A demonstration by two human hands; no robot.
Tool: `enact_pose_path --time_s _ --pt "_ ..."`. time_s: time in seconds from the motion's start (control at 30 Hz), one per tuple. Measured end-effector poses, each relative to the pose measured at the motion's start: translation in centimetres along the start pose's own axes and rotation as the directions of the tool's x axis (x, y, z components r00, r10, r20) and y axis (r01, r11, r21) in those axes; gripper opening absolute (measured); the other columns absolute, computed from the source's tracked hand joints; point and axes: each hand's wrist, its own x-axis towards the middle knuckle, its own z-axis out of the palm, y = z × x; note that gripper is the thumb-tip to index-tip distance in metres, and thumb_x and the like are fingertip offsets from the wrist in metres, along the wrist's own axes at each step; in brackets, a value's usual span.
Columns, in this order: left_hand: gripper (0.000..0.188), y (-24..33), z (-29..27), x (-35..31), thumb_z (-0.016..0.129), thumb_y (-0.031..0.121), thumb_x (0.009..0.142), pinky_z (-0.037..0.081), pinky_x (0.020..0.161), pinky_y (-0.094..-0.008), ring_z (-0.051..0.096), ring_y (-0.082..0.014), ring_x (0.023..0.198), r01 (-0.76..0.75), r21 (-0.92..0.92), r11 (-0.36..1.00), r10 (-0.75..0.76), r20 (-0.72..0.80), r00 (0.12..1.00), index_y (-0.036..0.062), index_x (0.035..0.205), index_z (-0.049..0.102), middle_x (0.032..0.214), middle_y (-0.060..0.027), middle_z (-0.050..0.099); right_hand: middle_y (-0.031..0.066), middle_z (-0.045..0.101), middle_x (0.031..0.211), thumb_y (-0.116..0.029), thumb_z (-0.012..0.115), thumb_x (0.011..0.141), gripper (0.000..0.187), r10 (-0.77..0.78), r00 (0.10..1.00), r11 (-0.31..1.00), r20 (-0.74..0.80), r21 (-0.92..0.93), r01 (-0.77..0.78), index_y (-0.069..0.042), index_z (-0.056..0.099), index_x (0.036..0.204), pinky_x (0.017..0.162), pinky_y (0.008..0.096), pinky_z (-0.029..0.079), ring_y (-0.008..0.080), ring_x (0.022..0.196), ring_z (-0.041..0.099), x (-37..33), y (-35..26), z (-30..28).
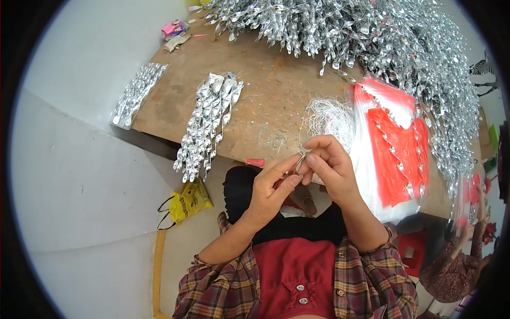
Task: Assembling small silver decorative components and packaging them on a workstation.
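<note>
My left hand [269, 189] and my right hand [332, 169] meet just off the table's near edge. Both are closed in a pinch, fingertips almost touching. Between them is a thin pale thread [301, 158], looped at the fingertips; its finer details are too small to make out. Just beyond my right hand lies a loose tangle of white thread [330, 118]. To the left, a bundle of twisted silver foil strips [210, 119] lies on the table, its lower ends hanging over the edge.
The brown wooden table [260, 80] carries a big heap of silver twisted strips [361, 32] at the back right. Red and clear plastic bags [396, 154] lie at right. Another silver bundle [139, 94] sits far left. A yellow bag [192, 202] is below; another person [457, 268] is at right.
</note>
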Motion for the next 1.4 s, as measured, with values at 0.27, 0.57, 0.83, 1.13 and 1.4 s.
enact_pose_path --time_s 0.27,0.57,0.83,1.13,1.4 --pt "0.023 0.8 -0.7 0.8 0.058 0.013 0.09 0.042 0.078 -0.0249 0.053 -0.0097 0.086 0.172 -0.435 0.884 -0.205 -0.031 0.978 -0.0009 0.108 0.059 0.1 -0.0042 0.057 0.0065 0.06 0.081 -0.007 0.049 0.093 0.013 0.078 0.99 0.997 0.122 -0.011 -0.077 0.0 0.05 0.104 0.062 0.0212 0.047 0.0104 0.066 0.058 -0.2 0.9 0.1" --pt "0.013 1.6 -1.1 1.7 0.058 0.01 0.09 0.043 0.078 -0.0233 0.054 -0.0091 0.087 0.163 -0.364 0.917 -0.18 -0.011 0.984 -0.0001 0.096 0.06 0.103 -0.0052 0.056 0.0079 0.062 0.078 -0.01 0.052 0.092 0.016 0.124 0.989 0.992 0.085 0.026 -0.127 0.0 0.051 0.104 0.059 0.022 0.048 0.0117 0.063 0.06 0.1 0.5 0.4" --pt "0.021 1.3 -0.3 3.3 0.057 0.008 0.09 0.043 0.084 -0.0268 0.053 -0.0139 0.098 -0.122 -0.131 0.984 0.114 -0.07 0.991 0.0007 0.11 0.054 0.111 -0.0097 0.055 0.0045 0.059 0.064 -0.014 0.056 0.091 0.015 0.297 0.943 0.947 0.147 0.082 -0.311 -0.001 0.058 0.098 0.046 0.0182 0.043 0.0082 0.052 0.055 0.8 0.1 -0.1" --pt "0.035 0.0 0.9 2.6 0.06 0.004 0.086 0.047 0.082 -0.0269 0.058 -0.0143 0.095 -0.008 -0.095 0.995 0.014 0.054 0.998 0.0009 0.12 0.052 0.107 -0.0091 0.058 0.0061 0.059 0.068 -0.015 0.057 0.089 0.011 0.183 0.983 0.927 0.008 0.331 -0.175 -0.004 0.056 0.094 0.037 0.0157 0.03 0.0051 0.044 0.043 0.9 -0.3 -2.9" --pt "0.034 2.4 -0.7 2.8 0.061 -0.003 0.082 0.042 0.075 -0.0208 0.052 -0.0094 0.086 -0.004 0.138 0.99 -0.018 0.158 0.987 0.0025 0.115 0.061 0.1 -0.0041 0.055 0.0098 0.061 0.071 -0.012 0.055 0.09 0.01 0.183 0.979 0.905 -0.087 0.405 -0.133 -0.005 0.056 0.095 0.034 0.0142 0.019 0.001 0.038 0.028 0.1 -0.2 -6.2"
